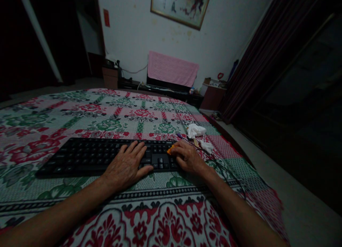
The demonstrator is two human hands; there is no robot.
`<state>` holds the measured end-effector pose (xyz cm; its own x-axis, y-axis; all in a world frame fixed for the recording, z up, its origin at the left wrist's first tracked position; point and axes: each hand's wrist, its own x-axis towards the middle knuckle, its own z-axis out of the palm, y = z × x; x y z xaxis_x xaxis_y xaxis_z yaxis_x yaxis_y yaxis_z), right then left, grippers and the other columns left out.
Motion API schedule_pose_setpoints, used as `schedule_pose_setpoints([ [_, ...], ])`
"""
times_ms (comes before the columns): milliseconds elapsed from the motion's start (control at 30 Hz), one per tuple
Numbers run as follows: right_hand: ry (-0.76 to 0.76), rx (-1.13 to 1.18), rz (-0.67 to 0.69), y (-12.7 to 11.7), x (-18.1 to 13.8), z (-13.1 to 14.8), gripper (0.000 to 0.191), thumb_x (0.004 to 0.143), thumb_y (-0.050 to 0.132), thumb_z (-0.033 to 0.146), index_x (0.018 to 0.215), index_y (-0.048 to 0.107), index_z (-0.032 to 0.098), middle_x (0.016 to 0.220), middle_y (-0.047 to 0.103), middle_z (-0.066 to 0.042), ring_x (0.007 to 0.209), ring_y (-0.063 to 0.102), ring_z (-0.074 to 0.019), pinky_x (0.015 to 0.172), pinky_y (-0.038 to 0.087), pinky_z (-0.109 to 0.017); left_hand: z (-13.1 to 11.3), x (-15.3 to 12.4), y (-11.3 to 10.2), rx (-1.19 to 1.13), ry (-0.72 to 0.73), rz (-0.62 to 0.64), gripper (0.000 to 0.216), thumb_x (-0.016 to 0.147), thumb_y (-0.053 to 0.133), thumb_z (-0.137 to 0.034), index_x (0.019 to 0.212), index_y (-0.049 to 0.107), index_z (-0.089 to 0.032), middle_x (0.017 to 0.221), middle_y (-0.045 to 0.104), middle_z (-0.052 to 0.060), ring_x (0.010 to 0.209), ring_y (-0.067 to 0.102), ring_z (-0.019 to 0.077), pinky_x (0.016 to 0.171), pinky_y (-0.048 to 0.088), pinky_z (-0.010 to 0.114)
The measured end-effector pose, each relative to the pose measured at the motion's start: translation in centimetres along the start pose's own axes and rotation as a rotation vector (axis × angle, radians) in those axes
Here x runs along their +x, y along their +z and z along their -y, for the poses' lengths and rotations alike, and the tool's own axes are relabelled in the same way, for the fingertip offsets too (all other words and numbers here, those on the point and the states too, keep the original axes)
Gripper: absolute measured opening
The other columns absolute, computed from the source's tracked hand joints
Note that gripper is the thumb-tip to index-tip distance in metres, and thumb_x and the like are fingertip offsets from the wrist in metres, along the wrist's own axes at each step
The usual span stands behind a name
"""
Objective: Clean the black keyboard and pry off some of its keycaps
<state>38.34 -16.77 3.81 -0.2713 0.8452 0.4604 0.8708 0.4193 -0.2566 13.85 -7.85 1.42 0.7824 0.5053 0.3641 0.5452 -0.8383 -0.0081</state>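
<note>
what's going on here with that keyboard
A black keyboard lies on a patterned bedspread. A person's left hand rests spread, palm down, on it; the right hand pinches a small orange item at the keyboard's right end. What the item is can't be made out. Crumpled white tissues lie nearby.

The person had two bare arms. The left forearm [71, 203] and the right forearm [235, 204] were long and smooth, and thinner at the wrists. The left hand [125, 166] was bare, with thin lines on its back and a long thumb [145, 171]. The right hand [189, 158] was bare too.
</note>
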Motion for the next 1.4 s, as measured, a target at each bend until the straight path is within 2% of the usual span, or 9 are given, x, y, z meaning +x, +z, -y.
schedule_pose_setpoints([
  [200, 0.092, -0.084, 0.046, -0.3, -0.4, -0.8, 0.022, 0.068, 0.048, 0.001, 0.077, 0.062, 0.016, 0.079, 0.057, -0.004, 0.075, 0.053, -0.0141, 0.069, 0.042, -0.027, 0.4, 0.0, 0.2, -0.042, -0.02, -0.036, 0.053, 0.088, 0.034, -0.051, 0.125, 0.049, -0.015, 0.134, 0.047, 0.012, 0.125, 0.037, 0.0304, 0.097, 0.03, 0.048],
  [367, 0.126, -0.103, -0.039, -0.9, -0.4, -1.2, 0.02, 0.067, 0.048, 0.001, 0.07, 0.061, 0.016, 0.073, 0.057, -0.002, 0.07, 0.053, -0.0138, 0.067, 0.04, -0.026, 1.1, 0.2, 0.5, -0.06, -0.033, -0.068, 0.041, 0.089, 0.035, -0.034, 0.119, 0.054, -0.014, 0.131, 0.049, 0.012, 0.121, 0.042, 0.0247, 0.096, 0.035, 0.041],
  [533, 0.031, -0.038, 0.002, -0.3, -0.3, -0.6, 0.025, 0.068, 0.047, 0.001, 0.078, 0.062, 0.017, 0.082, 0.059, -0.003, 0.077, 0.054, -0.0136, 0.07, 0.042, -0.026, 1.5, 0.5, 0.1, -0.038, -0.046, -0.055, 0.039, 0.088, 0.036, -0.036, 0.116, 0.057, -0.017, 0.13, 0.05, 0.011, 0.12, 0.042, 0.0269, 0.095, 0.034, 0.044],
  [667, 0.094, -0.085, 0.035, -0.3, -0.5, -1.1, 0.019, 0.066, 0.049, 0.002, 0.068, 0.061, 0.016, 0.073, 0.057, -0.003, 0.07, 0.053, -0.0135, 0.065, 0.04, -0.025, 1.8, 0.5, 0.2, -0.041, -0.045, -0.065, 0.04, 0.087, 0.037, -0.038, 0.114, 0.058, -0.018, 0.129, 0.052, 0.011, 0.119, 0.043, 0.0274, 0.095, 0.034, 0.045],
  [833, 0.212, -0.156, -0.078, -1.0, -0.7, -2.4, 0.017, 0.066, 0.047, 0.004, 0.059, 0.057, 0.016, 0.064, 0.055, -0.002, 0.063, 0.051, -0.013, 0.063, 0.037, -0.026, 2.1, 0.5, 0.7, -0.033, -0.038, -0.079, 0.04, 0.087, 0.038, -0.039, 0.115, 0.058, -0.017, 0.129, 0.051, 0.011, 0.119, 0.043, 0.0276, 0.095, 0.034, 0.045],
  [933, 0.191, -0.103, -0.14, -1.0, -0.6, -2.4, 0.019, 0.066, 0.046, 0.003, 0.066, 0.059, 0.017, 0.07, 0.059, -0.002, 0.069, 0.053, -0.0138, 0.067, 0.038, -0.026, 2.0, 0.5, 0.6, -0.017, -0.029, -0.071, 0.042, 0.087, 0.037, -0.039, 0.116, 0.057, -0.015, 0.129, 0.051, 0.012, 0.12, 0.042, 0.0274, 0.095, 0.034, 0.045],
  [1067, 0.099, -0.072, -0.058, -0.4, -0.5, -1.8, 0.022, 0.067, 0.047, 0.003, 0.074, 0.062, 0.017, 0.079, 0.059, -0.003, 0.075, 0.054, -0.0139, 0.069, 0.039, -0.026, 1.9, 0.5, 0.4, -0.011, -0.027, -0.067, 0.042, 0.087, 0.037, -0.038, 0.115, 0.057, -0.015, 0.128, 0.051, 0.012, 0.119, 0.043, 0.0271, 0.093, 0.036, 0.044],
  [1200, 0.158, -0.158, -0.035, -0.2, -0.7, -2.1, 0.016, 0.066, 0.048, 0.004, 0.063, 0.058, 0.016, 0.068, 0.055, -0.002, 0.066, 0.051, -0.0133, 0.065, 0.037, -0.026, 2.0, 0.5, 0.5, -0.036, -0.029, -0.079, 0.04, 0.087, 0.038, -0.038, 0.115, 0.057, -0.017, 0.128, 0.051, 0.011, 0.119, 0.043, 0.0272, 0.094, 0.036, 0.044],
  [1400, 0.233, -0.169, -0.207, -0.7, -1.0, -3.0, 0.018, 0.066, 0.046, 0.003, 0.06, 0.055, 0.018, 0.065, 0.055, -0.002, 0.064, 0.05, -0.0143, 0.062, 0.037, -0.026, 2.0, 0.5, 0.6, -0.047, -0.026, -0.098, 0.04, 0.086, 0.039, -0.038, 0.115, 0.058, -0.016, 0.128, 0.052, 0.012, 0.117, 0.044, 0.0278, 0.094, 0.035, 0.045],
])
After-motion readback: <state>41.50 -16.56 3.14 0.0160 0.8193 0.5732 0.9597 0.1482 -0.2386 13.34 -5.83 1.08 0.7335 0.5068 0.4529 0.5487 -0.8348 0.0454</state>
